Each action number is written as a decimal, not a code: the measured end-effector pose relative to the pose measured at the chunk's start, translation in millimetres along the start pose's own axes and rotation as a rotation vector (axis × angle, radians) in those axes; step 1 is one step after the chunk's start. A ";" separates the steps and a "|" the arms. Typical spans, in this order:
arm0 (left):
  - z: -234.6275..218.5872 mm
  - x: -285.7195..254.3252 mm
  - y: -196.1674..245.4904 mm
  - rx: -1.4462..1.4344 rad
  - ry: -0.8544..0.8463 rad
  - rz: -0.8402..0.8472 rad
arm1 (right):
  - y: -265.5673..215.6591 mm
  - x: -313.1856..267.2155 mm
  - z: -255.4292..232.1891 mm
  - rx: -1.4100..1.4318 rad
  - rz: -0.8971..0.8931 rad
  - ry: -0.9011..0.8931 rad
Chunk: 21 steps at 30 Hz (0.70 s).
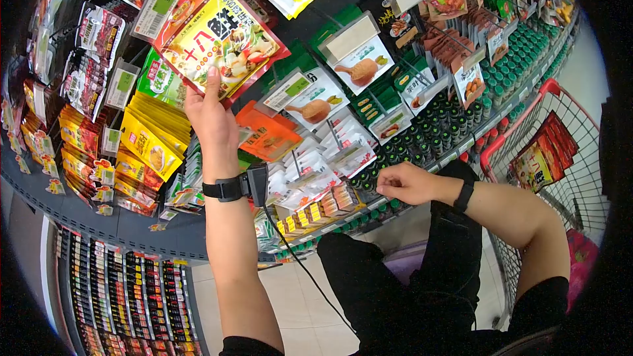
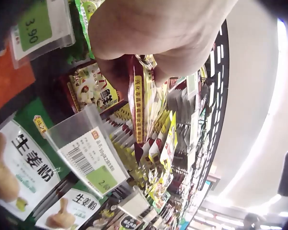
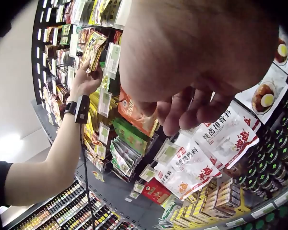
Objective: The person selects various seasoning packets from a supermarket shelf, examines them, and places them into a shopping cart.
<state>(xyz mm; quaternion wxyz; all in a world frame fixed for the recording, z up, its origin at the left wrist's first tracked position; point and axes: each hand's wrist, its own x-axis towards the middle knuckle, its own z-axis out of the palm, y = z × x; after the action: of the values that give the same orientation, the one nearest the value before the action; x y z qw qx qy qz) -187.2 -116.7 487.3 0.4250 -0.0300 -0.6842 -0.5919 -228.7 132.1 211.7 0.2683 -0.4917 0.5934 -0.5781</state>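
Note:
My left hand grips a red and yellow seasoning packet by its lower edge, thumb across the printed front. The left wrist view shows this packet edge-on between thumb and fingers. Behind it in that view, a packet of similar print hangs on the rack. My right hand holds nothing, its fingers loosely curled in front of dark-capped jars. In the right wrist view the curled right fingers overlap white spice pouches.
A red-handled wire shopping cart stands at the right, with several red packets inside. Price tags jut out from the hanging rows. Yellow packets hang below the left hand. Another shelf of bottles stands at lower left.

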 end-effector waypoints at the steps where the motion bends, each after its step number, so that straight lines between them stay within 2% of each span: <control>1: -2.5 2.7 -3.9 0.001 -0.010 0.010 | -0.4 0.3 0.4 -0.007 -0.001 -0.002; 8: 1.1 8.6 -0.7 0.051 0.010 -0.075 | 1.7 0.0 0.1 0.006 0.006 -0.008; 11: -5.3 20.1 -10.3 0.131 -0.017 -0.053 | 1.5 0.9 -0.7 -0.002 0.021 -0.022; 14: 2.1 21.3 -8.2 0.263 0.037 0.032 | 3.8 1.6 -0.8 -0.003 0.018 -0.029; 18: -2.6 47.5 0.4 0.226 0.058 -0.117 | -1.3 3.0 -1.2 0.005 0.014 -0.041; 21: 0.1 58.6 0.8 0.254 0.059 -0.114 | 2.9 4.0 1.6 0.024 -0.012 -0.029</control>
<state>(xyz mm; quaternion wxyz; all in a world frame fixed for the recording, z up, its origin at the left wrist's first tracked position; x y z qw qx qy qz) -224.2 -143.5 524.0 0.4108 0.0805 -0.7414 -0.5245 -229.5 127.5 209.7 0.2792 -0.5005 0.5796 -0.5794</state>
